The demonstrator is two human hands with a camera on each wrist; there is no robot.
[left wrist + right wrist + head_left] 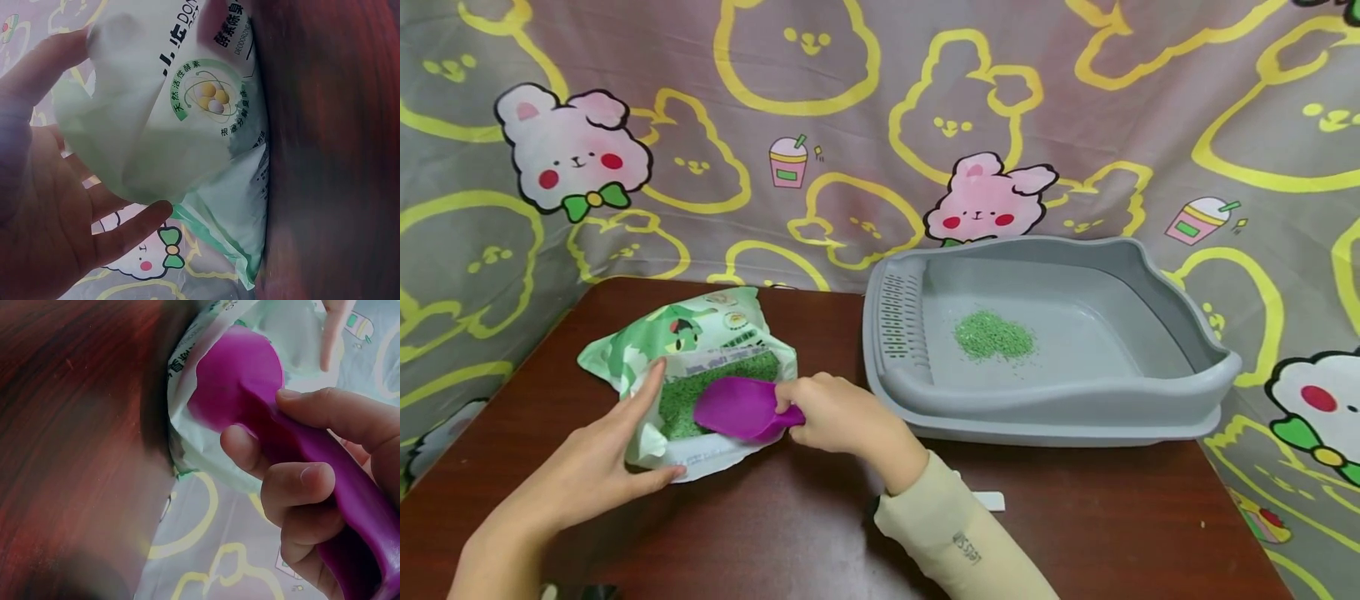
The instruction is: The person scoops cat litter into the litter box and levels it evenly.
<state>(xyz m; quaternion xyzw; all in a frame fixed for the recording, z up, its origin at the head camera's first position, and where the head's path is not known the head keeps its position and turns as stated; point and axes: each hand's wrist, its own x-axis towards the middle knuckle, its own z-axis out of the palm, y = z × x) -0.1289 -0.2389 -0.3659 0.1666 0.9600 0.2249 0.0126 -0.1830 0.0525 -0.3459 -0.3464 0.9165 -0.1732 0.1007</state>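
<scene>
My right hand (pixel 842 417) grips the handle of a purple scoop (pixel 737 407), whose blade lies in the mouth of an opened bag of cat litter (pixel 677 337). The bag rests on its side, its mouth facing me, with green pellets (pixel 679 404) inside. In the right wrist view, the thumb lies along the scoop handle (pixel 350 481) and the fingers curl round it. My left hand (pixel 587 462) touches the bag's left side near the mouth, thumb along the lower edge. Its fingers (pixel 128 237) are stretched out against the bag in the left wrist view.
A grey litter box (pixel 1045 404) stands at the right of the brown table (pixel 760 533), with a small heap of green pellets (pixel 994 336) on its floor. A white object (pixel 989 501) lies partly behind the right sleeve. A patterned cloth (pixel 842 75) hangs behind the table.
</scene>
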